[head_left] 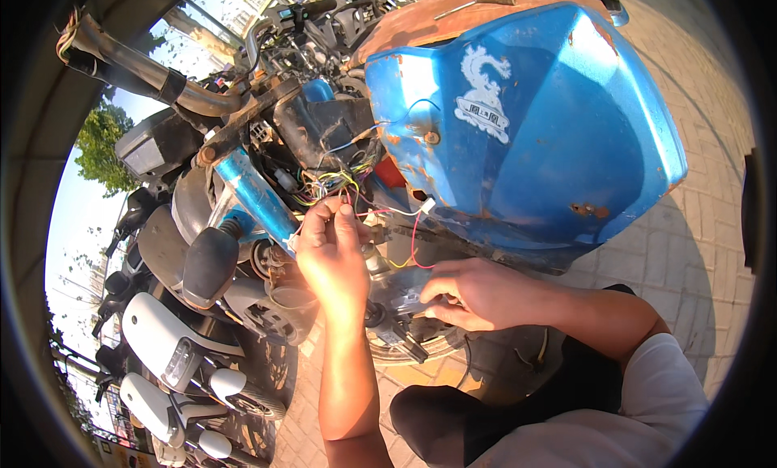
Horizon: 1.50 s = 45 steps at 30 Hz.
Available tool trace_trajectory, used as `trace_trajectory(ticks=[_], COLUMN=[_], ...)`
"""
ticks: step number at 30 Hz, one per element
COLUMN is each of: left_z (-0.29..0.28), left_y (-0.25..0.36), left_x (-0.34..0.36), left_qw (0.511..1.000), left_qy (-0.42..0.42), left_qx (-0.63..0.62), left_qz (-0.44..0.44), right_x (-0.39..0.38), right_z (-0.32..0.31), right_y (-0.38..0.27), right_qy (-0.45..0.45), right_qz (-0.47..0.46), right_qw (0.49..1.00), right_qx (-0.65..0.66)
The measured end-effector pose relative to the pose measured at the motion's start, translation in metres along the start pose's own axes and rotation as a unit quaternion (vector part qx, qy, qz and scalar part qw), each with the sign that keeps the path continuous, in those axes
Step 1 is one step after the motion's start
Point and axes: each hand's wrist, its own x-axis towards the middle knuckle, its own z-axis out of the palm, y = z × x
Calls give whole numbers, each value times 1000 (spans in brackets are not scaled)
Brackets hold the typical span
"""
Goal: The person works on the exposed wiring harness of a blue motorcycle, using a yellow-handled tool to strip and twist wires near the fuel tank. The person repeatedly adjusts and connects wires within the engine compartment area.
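Note:
My left hand [332, 253] is raised beside the front of a partly stripped scooter, its thumb and fingertips pinched on a thin wire. Just beyond the fingertips lies a tangle of coloured wires [340, 180]. A white plug connector [427, 206] hangs to the right of that hand, and a pink and yellow wire [414, 240] loops down from it. Lower right, my right hand [477, 294] has its fingers curled at a pale, clear-looking thing [409, 298] above the front wheel; what it grips is unclear. A blue rusty body panel [534, 136] stands right of the wires.
A handlebar [154, 71] and a blue steering tube [255, 193] rise at the left. Several white scooters [166, 346] are parked lower left. Behind the panel, a screwdriver [473, 4] lies on a brown surface [396, 23]. Brick paving [647, 257] extends on the right.

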Motion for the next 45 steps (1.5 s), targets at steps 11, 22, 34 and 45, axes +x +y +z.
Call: trace_trajectory(ticks=[11, 22, 34, 45], left_z=[5, 8, -1, -3], left_y=[-1, -8, -13, -13], left_x=[2, 2, 8, 3], left_qw=[1000, 998, 992, 974], left_qy=[29, 36, -19, -27], left_qx=[5, -47, 62, 104], left_qz=[11, 36, 107, 198], right_x=[139, 123, 132, 137], right_z=[-32, -41, -75, -71], right_y=[-10, -32, -48, -49], right_qy=[254, 242, 72, 47], right_qz=[2, -92, -200, 134], right_qw=[955, 955, 882, 975], right_qx=[153, -144, -421, -168])
